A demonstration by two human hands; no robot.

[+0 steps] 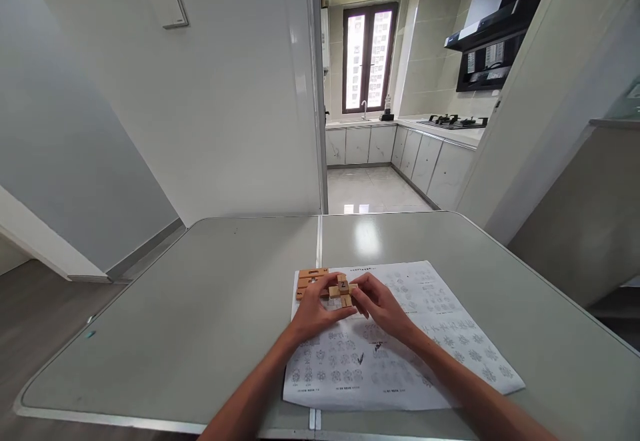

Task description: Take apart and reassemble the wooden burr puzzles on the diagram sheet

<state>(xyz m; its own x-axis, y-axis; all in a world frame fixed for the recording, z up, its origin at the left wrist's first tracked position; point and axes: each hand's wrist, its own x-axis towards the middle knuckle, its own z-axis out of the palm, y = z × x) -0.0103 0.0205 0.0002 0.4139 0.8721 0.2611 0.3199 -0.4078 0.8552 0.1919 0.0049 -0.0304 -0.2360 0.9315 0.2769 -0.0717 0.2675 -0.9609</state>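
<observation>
Between my two hands is a partly joined wooden burr puzzle [343, 289], its light pieces crossing one another, with a dark number mark on the upper face. My left hand [316, 311] grips it from the left, thumb at the near side and fingers at the far side. On the right side, my right hand [379, 301] pinches an end of it with thumb and fingers. Just left of the puzzle lie several loose notched wooden pieces [313, 272], partly covered by my left hand. Beneath everything spreads a white instruction sheet [345, 388] printed with rows of small diagrams.
The grey table [175, 314] has a metal seam down its middle and a pale rim. A small teal bit [90, 334] lies near its left edge. Beyond stand a white wall panel [240, 94] and a kitchen with a gas stove [455, 121].
</observation>
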